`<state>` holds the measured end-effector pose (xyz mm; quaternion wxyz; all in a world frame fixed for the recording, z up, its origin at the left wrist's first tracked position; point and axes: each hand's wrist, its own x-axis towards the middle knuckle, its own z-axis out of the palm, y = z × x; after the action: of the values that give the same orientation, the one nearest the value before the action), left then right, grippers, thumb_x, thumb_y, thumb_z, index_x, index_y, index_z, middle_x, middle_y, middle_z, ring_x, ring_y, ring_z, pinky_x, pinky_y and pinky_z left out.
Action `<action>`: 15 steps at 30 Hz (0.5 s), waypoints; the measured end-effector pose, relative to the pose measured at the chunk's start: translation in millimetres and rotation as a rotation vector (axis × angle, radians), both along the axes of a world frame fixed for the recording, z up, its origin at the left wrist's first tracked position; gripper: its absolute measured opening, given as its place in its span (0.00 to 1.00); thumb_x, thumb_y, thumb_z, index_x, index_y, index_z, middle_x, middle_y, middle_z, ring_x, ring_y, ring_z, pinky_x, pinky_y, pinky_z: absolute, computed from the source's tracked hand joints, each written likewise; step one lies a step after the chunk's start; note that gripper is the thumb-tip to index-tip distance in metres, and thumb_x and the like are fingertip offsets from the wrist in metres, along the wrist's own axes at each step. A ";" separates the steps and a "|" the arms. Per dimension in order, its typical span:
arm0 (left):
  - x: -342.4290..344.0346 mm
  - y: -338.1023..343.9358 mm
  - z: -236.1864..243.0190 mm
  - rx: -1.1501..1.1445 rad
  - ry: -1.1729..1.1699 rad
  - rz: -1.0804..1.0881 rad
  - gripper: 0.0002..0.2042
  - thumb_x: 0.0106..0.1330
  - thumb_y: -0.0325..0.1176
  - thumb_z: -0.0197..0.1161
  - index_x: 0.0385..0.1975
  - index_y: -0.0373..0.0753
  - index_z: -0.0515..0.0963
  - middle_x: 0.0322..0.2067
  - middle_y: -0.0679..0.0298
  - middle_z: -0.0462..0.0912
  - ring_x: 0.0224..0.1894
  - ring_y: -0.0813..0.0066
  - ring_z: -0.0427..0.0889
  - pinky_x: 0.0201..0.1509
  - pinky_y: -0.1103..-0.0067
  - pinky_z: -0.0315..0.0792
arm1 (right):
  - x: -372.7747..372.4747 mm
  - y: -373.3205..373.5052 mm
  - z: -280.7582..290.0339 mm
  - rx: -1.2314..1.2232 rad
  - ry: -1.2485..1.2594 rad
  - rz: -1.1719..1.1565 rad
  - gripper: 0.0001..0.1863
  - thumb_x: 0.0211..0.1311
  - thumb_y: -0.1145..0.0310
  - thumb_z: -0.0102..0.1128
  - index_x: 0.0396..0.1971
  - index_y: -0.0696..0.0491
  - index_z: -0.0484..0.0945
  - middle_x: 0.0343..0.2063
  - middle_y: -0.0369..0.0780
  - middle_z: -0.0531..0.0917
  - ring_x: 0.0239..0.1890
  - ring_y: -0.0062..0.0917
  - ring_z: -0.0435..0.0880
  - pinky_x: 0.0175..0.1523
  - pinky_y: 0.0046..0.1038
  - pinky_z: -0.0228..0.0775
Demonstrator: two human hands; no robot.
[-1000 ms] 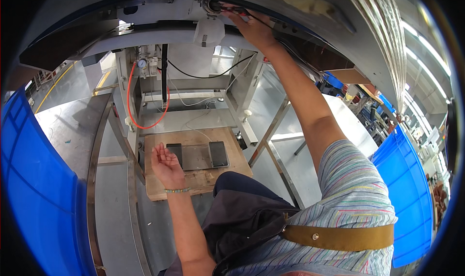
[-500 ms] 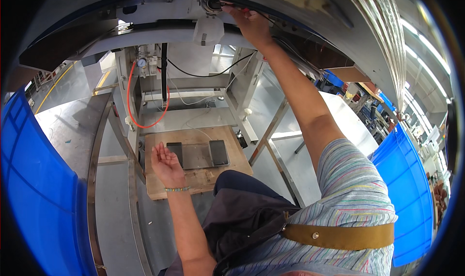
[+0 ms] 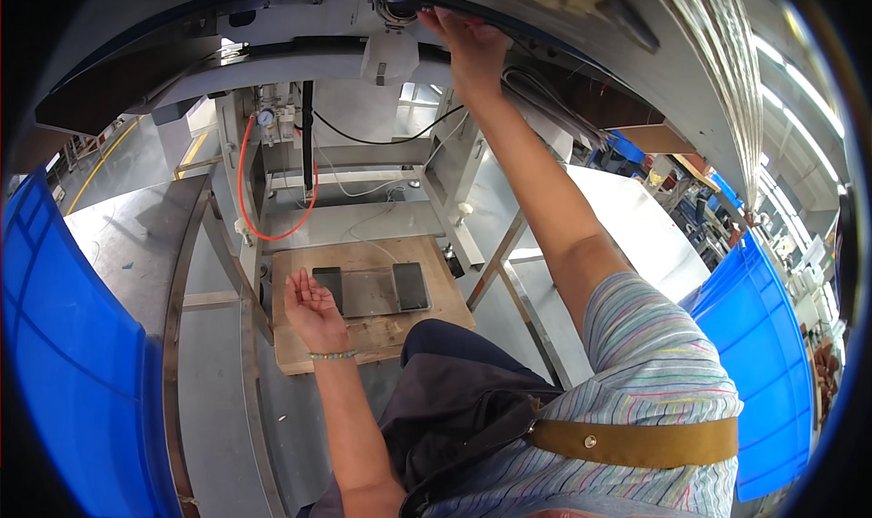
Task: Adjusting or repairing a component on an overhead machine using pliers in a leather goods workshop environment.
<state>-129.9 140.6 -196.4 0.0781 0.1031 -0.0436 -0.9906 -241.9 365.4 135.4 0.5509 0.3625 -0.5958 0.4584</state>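
Note:
My right hand (image 3: pixel 468 45) is raised to the underside of the machine at the top, right beside a round metal fitting (image 3: pixel 396 11). Its fingers are bent, and the machine's dark edge partly covers them; whatever they grip is hidden. Below the fitting hangs a pale plate-like cover (image 3: pixel 390 59). My left hand (image 3: pixel 314 311) is held palm up with loosely curled fingers and nothing in it, above the left part of a wooden board (image 3: pixel 300 354). A foot pedal plate with two black pads (image 3: pixel 411 287) lies on that board, close to the left hand.
An orange-red hose (image 3: pixel 242 186) loops down from a pressure gauge (image 3: pixel 265 117) on the machine frame. Metal-topped tables (image 3: pixel 136 245) stand either side. Blue bins (image 3: pixel 77 363) flank me at left and right. White threads (image 3: pixel 727 73) hang at the upper right.
My right hand has turned and shifted slightly left at the machine's underside, and its forearm has swung left. The left hand has stayed where it was.

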 end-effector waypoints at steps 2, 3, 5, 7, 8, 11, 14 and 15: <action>0.2 6.1 -0.6 0.001 -0.001 -0.011 0.09 0.67 0.36 0.58 0.37 0.35 0.75 0.36 0.64 0.81 0.29 0.81 0.77 0.28 0.87 0.73 | 0.0 5.9 1.2 0.032 0.055 -0.040 0.07 0.60 0.80 0.59 0.38 0.60 0.78 0.36 0.39 0.82 0.41 0.23 0.82 0.50 0.32 0.79; 4.6 13.1 4.0 -0.038 0.003 -0.018 0.09 0.67 0.36 0.57 0.37 0.36 0.75 0.36 0.65 0.81 0.30 0.82 0.77 0.30 0.87 0.72 | 1.8 8.1 2.1 0.066 0.113 -0.076 0.07 0.60 0.80 0.59 0.38 0.60 0.77 0.36 0.39 0.83 0.41 0.23 0.82 0.50 0.31 0.79; 13.9 31.7 10.2 -0.075 0.005 -0.022 0.09 0.68 0.36 0.57 0.37 0.37 0.76 0.35 0.66 0.81 0.31 0.83 0.76 0.32 0.87 0.71 | 10.4 5.1 -1.3 0.094 0.035 -0.043 0.08 0.59 0.80 0.60 0.39 0.60 0.77 0.37 0.39 0.83 0.42 0.22 0.82 0.50 0.28 0.78; 28.2 61.2 18.0 -0.214 0.062 -0.104 0.06 0.66 0.35 0.59 0.35 0.41 0.77 0.32 0.69 0.81 0.32 0.84 0.76 0.33 0.88 0.67 | 21.3 -1.3 -3.7 0.125 -0.039 -0.007 0.09 0.59 0.80 0.60 0.39 0.60 0.77 0.38 0.39 0.83 0.42 0.22 0.82 0.49 0.26 0.77; 39.0 78.7 23.8 -0.284 0.082 -0.155 0.06 0.67 0.36 0.58 0.36 0.41 0.77 0.33 0.70 0.81 0.33 0.84 0.76 0.35 0.88 0.66 | 26.2 -4.6 -5.1 0.133 -0.024 0.011 0.09 0.58 0.80 0.61 0.40 0.59 0.76 0.39 0.40 0.83 0.43 0.21 0.82 0.49 0.24 0.76; 81.3 131.1 30.7 -0.651 0.387 -0.214 0.11 0.70 0.38 0.52 0.42 0.40 0.77 0.41 0.67 0.81 0.39 0.82 0.75 0.41 0.85 0.67 | 22.6 -11.9 -4.7 0.162 -0.003 -0.007 0.10 0.58 0.80 0.62 0.40 0.59 0.76 0.40 0.40 0.83 0.43 0.20 0.82 0.50 0.21 0.74; 123.0 158.9 63.1 -0.697 0.570 -0.616 0.18 0.72 0.41 0.49 0.56 0.39 0.70 0.51 0.61 0.77 0.47 0.76 0.75 0.49 0.80 0.67 | 23.1 -16.8 -6.3 0.199 0.032 -0.001 0.09 0.58 0.80 0.62 0.39 0.60 0.76 0.41 0.41 0.83 0.43 0.19 0.81 0.50 0.21 0.74; 132.6 165.5 63.0 -0.662 0.649 -0.679 0.21 0.72 0.41 0.49 0.61 0.39 0.66 0.55 0.60 0.75 0.49 0.74 0.75 0.52 0.78 0.67 | 25.5 -25.2 -3.1 0.213 0.071 0.059 0.09 0.58 0.80 0.62 0.39 0.60 0.76 0.41 0.41 0.83 0.43 0.19 0.81 0.50 0.21 0.74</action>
<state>2.7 306.1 -133.4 -0.2067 -0.2560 -0.3561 -0.8746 -216.4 340.2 132.3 0.5162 0.4525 -0.6103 0.3954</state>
